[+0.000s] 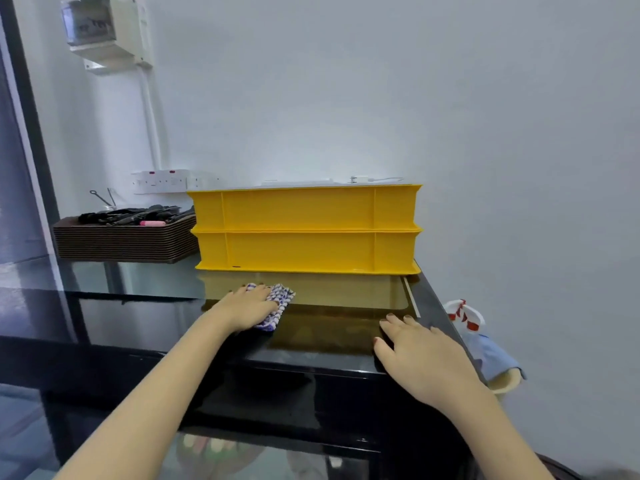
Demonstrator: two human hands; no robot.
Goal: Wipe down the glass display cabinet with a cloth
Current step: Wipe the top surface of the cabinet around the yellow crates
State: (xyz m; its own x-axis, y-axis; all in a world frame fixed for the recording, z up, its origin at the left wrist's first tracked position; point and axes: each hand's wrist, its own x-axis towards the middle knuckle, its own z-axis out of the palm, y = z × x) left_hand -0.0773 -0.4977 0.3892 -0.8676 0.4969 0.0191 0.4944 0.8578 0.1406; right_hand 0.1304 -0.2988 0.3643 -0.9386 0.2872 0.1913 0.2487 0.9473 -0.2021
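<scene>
The glass display cabinet [145, 282] has a dark, shiny glass top that reflects the things on it. A blue and white patterned cloth [280, 301] lies on the top, just in front of the yellow crates. My left hand [247, 306] presses flat on the cloth with fingers straight, covering its left half. My right hand [419, 355] rests flat on the glass near the cabinet's right front corner, fingers spread, holding nothing.
Two stacked yellow crates [304, 230] stand at the back of the top. A stack of brown trays [124, 242] with dark utensils sits at the back left. A blue cloth over a cream container [491, 355] hangs off the right side. The wall is close behind.
</scene>
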